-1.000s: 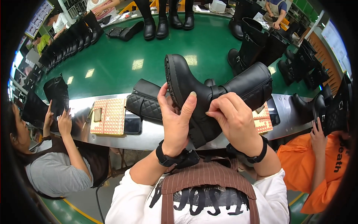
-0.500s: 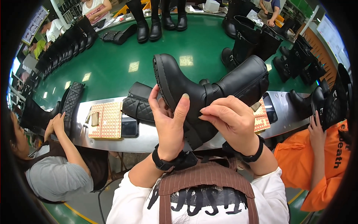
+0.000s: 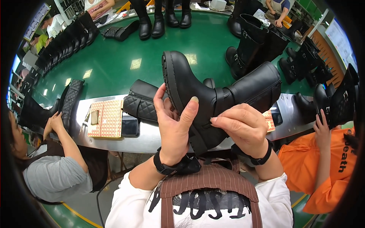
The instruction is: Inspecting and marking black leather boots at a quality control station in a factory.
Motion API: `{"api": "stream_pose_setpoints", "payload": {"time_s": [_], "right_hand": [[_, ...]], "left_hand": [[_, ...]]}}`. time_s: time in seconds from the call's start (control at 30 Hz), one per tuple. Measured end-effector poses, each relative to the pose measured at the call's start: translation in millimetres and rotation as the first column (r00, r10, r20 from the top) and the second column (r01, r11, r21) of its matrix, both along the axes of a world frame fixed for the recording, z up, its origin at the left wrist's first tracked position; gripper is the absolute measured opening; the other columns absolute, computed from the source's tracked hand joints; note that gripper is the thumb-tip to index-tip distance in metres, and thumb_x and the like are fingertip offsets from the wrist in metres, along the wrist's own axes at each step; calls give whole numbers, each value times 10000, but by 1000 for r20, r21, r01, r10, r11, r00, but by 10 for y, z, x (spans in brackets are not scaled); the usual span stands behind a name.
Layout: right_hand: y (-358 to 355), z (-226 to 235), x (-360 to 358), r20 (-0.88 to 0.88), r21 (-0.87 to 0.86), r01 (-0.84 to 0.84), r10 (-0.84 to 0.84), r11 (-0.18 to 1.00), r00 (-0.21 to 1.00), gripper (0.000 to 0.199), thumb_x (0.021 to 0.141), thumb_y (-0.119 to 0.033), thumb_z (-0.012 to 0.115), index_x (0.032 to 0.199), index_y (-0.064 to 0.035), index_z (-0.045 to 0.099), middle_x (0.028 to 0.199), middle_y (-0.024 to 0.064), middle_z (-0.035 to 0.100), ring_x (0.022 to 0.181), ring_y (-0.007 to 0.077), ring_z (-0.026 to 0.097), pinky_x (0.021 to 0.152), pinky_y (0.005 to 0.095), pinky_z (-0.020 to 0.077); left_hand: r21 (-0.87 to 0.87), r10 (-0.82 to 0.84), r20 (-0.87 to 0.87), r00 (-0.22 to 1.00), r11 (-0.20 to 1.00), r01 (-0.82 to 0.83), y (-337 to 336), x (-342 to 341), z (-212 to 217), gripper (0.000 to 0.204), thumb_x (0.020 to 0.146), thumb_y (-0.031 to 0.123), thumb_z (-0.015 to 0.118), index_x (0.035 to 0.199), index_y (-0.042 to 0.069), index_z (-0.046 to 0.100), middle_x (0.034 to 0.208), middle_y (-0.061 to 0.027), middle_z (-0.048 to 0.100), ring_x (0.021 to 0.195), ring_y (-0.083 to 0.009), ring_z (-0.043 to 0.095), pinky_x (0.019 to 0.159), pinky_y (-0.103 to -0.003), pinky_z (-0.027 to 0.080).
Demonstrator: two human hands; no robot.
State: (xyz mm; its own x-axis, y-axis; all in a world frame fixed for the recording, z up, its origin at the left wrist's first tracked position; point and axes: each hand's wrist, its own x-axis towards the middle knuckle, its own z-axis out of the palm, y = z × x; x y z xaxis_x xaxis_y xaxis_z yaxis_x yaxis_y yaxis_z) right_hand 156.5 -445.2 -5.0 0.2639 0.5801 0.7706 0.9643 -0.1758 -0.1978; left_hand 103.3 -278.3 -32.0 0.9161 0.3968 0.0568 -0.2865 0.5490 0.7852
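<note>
I hold a black leather ankle boot [image 3: 213, 95] up in front of me, lying on its side with the lugged sole to the left and the shaft to the right. My left hand [image 3: 173, 125] grips it around the heel and sole. My right hand [image 3: 243, 127] pinches the strap at the ankle with its fingertips. A black quilted boot [image 3: 142, 102] lies behind on the metal bench edge [image 3: 144, 142].
A patterned orange box [image 3: 104, 117] and a dark phone [image 3: 130, 125] lie on the bench. A person in grey [image 3: 57, 174] on my left handles a tall boot; a person in orange [image 3: 327, 163] on my right holds another. Several black boots stand on the green conveyor [image 3: 118, 64].
The boot has been tilted and brought a little nearer to me, my right fingertips shifting along its strap. The person on the left has laid their tall boot down on the bench.
</note>
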Motion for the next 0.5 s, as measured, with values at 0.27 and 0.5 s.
{"api": "stream_pose_setpoints", "payload": {"time_s": [0.27, 0.5], "right_hand": [[-58, -110, -15, -120, 26, 5, -1, 1000, 993, 220, 724, -187, 828, 860, -71, 700, 888, 59, 652, 778, 229, 638, 641, 341, 498], [-795, -305, -32, -293, 92, 385, -345, 918, 892, 172, 802, -139, 774, 803, -31, 640, 850, 101, 666, 767, 256, 644, 688, 342, 505]], "left_hand": [[-11, 8, -85, 996, 1000, -9, 46, 68, -126, 641, 952, 211, 657, 1450, 43, 289, 1311, -84, 524, 1152, -196, 551, 1002, -339, 446], [-181, -93, -11, 996, 979, 90, 139, 173, -146, 568, 991, 369, 560, 1432, 53, 392, 1344, -108, 552, 1185, -239, 580, 1040, -383, 457]]}}
